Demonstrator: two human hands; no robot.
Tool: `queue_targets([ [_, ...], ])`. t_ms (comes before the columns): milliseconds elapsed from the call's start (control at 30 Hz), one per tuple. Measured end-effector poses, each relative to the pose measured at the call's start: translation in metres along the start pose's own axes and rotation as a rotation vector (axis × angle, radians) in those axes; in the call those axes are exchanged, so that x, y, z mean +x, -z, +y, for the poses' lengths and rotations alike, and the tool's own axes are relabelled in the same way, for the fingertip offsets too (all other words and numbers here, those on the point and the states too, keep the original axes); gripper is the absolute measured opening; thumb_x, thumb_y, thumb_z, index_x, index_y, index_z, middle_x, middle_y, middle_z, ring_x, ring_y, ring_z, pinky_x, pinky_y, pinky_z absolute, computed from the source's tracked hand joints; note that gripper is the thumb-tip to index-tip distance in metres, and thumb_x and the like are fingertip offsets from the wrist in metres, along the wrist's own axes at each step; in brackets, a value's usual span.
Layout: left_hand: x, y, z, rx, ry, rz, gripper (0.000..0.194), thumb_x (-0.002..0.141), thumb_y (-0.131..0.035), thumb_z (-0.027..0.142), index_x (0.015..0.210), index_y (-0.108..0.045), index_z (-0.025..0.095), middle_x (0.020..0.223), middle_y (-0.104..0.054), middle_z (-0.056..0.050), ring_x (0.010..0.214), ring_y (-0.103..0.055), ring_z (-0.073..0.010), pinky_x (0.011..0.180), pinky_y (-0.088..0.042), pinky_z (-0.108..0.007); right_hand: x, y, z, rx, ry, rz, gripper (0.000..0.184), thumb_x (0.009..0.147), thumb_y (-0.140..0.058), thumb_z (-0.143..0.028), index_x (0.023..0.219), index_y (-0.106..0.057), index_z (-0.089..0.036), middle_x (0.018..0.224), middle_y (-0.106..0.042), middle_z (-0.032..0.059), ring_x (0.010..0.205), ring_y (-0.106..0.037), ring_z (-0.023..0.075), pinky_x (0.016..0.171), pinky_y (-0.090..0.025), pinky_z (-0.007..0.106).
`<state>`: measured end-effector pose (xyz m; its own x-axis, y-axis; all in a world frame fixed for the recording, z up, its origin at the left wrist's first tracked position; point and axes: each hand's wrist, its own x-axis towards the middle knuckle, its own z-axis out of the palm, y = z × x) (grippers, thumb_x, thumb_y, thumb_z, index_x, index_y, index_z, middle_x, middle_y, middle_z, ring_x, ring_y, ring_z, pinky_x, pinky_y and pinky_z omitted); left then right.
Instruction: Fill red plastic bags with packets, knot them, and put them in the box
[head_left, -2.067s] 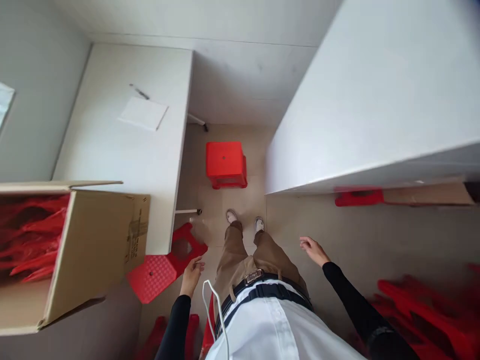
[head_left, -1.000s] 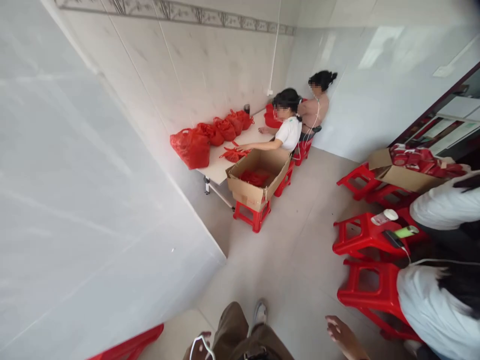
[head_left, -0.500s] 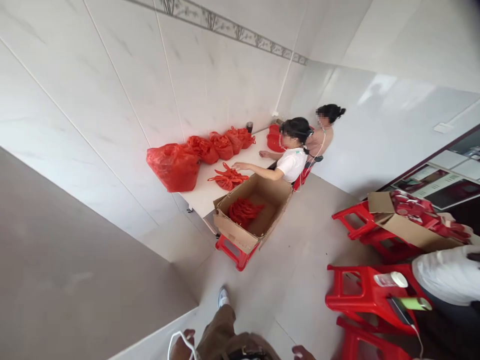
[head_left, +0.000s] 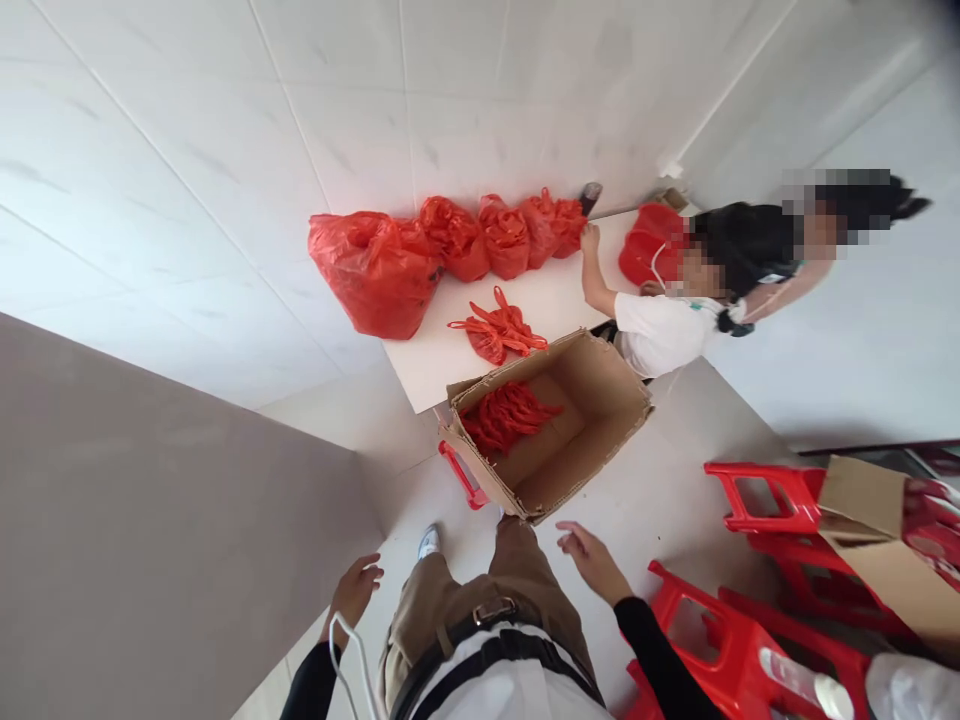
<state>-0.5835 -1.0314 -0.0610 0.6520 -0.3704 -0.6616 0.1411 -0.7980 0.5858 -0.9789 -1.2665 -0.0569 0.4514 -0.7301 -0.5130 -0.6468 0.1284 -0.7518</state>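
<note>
My left hand point(head_left: 355, 592) hangs at my left side, fingers apart and holding nothing. A white cable point(head_left: 352, 640) loops by that wrist. My right hand point(head_left: 595, 563) reaches forward with loosely spread fingers, also holding nothing, just short of the near end of an open cardboard box point(head_left: 600, 462). Inside the box lies a heap of red plastic bags point(head_left: 510, 415), gathered at its left end. Neither hand touches the box.
Beyond the box stands a white table point(head_left: 420, 368) with several filled red bags point(head_left: 375, 270) along the wall and a bunch of red bags point(head_left: 499, 330). A person point(head_left: 667, 325) reaches over it; another sits behind. Red stools point(head_left: 705, 630) and another box point(head_left: 862, 500) stand right.
I have stepped closer to the table and box, and my view has tilted down. Both my hands now show more fully. The seated person's arm has moved from the loose bags to the filled ones.
</note>
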Motion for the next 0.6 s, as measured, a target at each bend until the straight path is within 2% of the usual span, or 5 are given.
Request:
queue_targets([
  [167, -0.014, -0.018, 0.042, -0.17, 0.012, 0.142, 0.027, 0.1, -0.064, 0.039, 0.112, -0.067, 0.014, 0.098, -0.071, -0.004, 0.084, -0.07, -0.0181, 0.08, -0.06, -0.039, 0.133, 0.086, -0.023, -0.082, 0.063, -0.152, 0.044, 0.106, -0.052, -0.05, 0.133, -0.06, -0.017, 0.11, -0.073, 0.0072, 0.1, -0.072, 0.0213, 0.098, -0.057, 0.047],
  [267, -0.036, -0.055, 0.092, -0.25, -0.079, 0.26, 0.035, 0.101, -0.06, 0.044, 0.121, -0.065, 0.016, 0.1, -0.072, -0.005, 0.094, -0.071, -0.0215, 0.091, -0.057, -0.044, 0.219, 0.117, -0.025, -0.21, 0.036, -0.225, 0.037, 0.104, -0.059, -0.044, 0.127, -0.063, -0.016, 0.111, -0.072, 0.007, 0.099, -0.071, 0.0208, 0.094, -0.059, 0.045],
  [333, -0.046, -0.099, 0.134, -0.287, -0.15, 0.22, 0.038, 0.102, -0.056, 0.047, 0.122, -0.066, 0.017, 0.097, -0.074, -0.005, 0.091, -0.071, -0.0209, 0.091, -0.057, -0.043, 0.274, 0.128, -0.021, -0.317, -0.002, -0.238, 0.031, 0.102, -0.063, -0.04, 0.123, -0.065, -0.017, 0.115, -0.071, 0.0075, 0.102, -0.07, 0.0211, 0.095, -0.059, 0.045],
  [433, -0.038, -0.187, 0.188, -0.292, -0.199, 0.13, 0.035, 0.102, -0.058, 0.045, 0.121, -0.068, 0.017, 0.102, -0.075, -0.006, 0.094, -0.072, -0.0208, 0.09, -0.059, -0.043, 0.344, 0.134, -0.005, -0.469, -0.06, -0.212, 0.03, 0.1, -0.066, -0.037, 0.121, -0.066, -0.017, 0.125, -0.068, 0.009, 0.111, -0.067, 0.0235, 0.099, -0.057, 0.048],
  [600, 0.042, -0.322, 0.22, -0.204, -0.058, 0.235, 0.029, 0.1, -0.065, 0.036, 0.121, -0.067, 0.017, 0.121, -0.07, -0.01, 0.107, -0.069, -0.0234, 0.094, -0.058, -0.046, 0.43, 0.118, 0.029, -0.629, -0.084, -0.131, 0.038, 0.098, -0.068, -0.037, 0.132, -0.062, -0.019, 0.142, -0.059, 0.0113, 0.127, -0.059, 0.029, 0.108, -0.05, 0.055],
])
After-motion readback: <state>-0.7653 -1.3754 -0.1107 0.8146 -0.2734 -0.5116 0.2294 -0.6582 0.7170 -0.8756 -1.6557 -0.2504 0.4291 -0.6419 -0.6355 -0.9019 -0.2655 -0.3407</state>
